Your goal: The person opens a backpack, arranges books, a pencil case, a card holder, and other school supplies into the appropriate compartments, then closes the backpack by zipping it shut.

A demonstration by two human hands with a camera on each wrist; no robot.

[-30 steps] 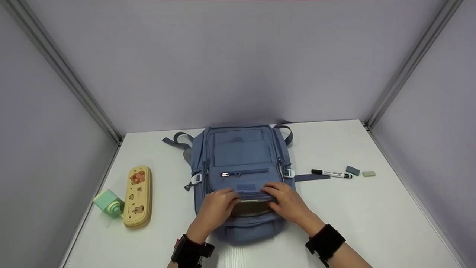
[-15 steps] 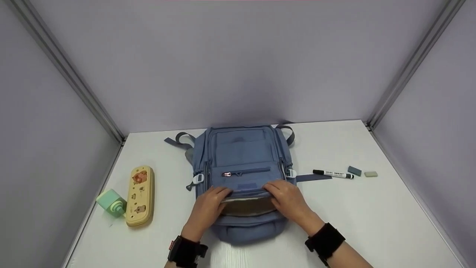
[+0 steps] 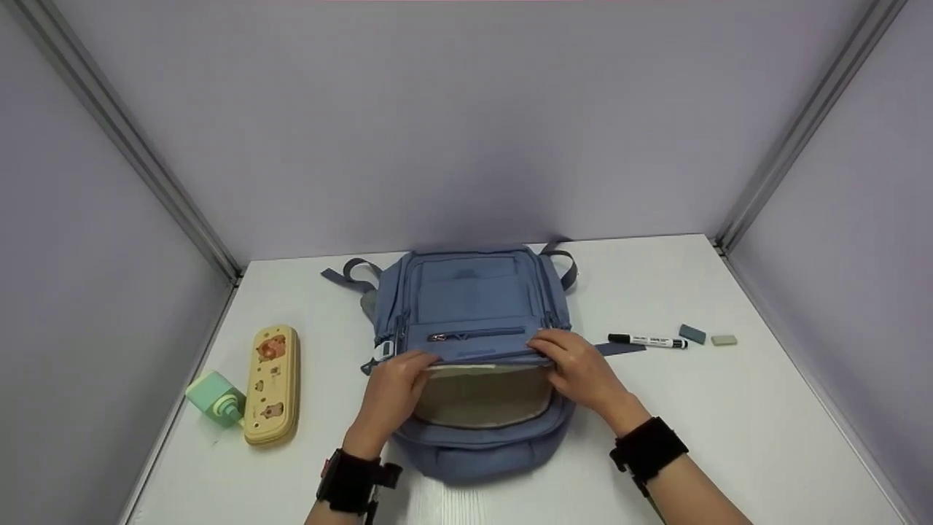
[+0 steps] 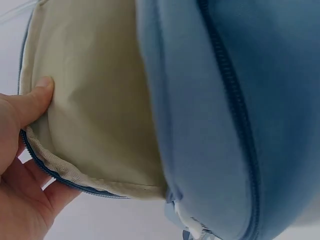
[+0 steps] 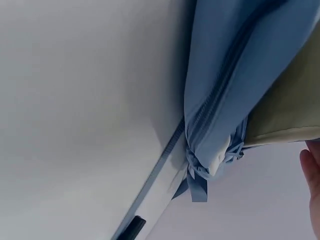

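Left hand (image 3: pixel 392 390), right hand (image 3: pixel 585 370): pinching flap (image 3: pixel 477 345) edge
Backpack (image 3: pixel 472 295): probably handling soft, floppy
Hold: zippered edge likely serving best

Your left hand (image 3: pixel 391 391) pinches: thumb (image 4: pixel 37 101) laid over, fingers (image 4: pixel 61 194) bent beneath. Your right hand (image 3: pixel 584 373) pinches too, its back uppermost, fingertips pointing inward. Left forearm (image 3: pixel 329 514) and right forearm (image 3: pixel 696 490) slant inward, hands apart, roughly level.
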